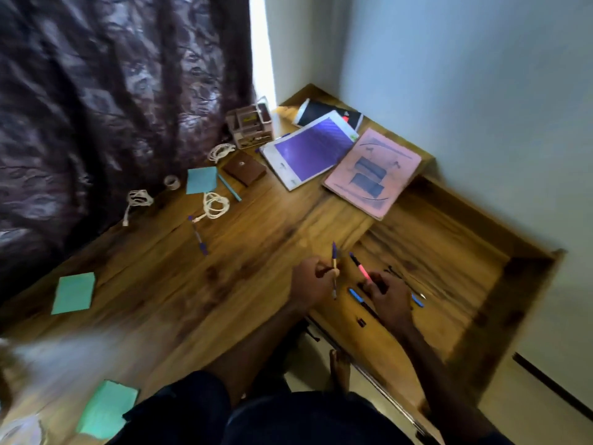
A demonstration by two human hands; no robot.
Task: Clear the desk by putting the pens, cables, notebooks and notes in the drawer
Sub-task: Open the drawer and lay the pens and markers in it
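Observation:
My left hand (313,281) pinches a purple-capped pen (334,268) upright at the desk's edge beside the open drawer (449,252). Inside the drawer, my right hand (390,292) grips a pink-and-black pen (359,266). Blue pens (355,295) and a black pen (393,271) lie on the drawer floor around that hand. On the desk lie another purple pen (199,236), a teal pen (229,187), three white coiled cables (215,205), teal notes (74,293), a purple notebook (313,149) and a pink notebook (373,173).
A brown wallet (244,168), a tape roll (171,182) and a small organiser box (252,125) sit near the dark curtain (112,107). A black booklet (324,112) lies in the far corner. The wall closes the right side; my bare foot (339,367) shows below the desk.

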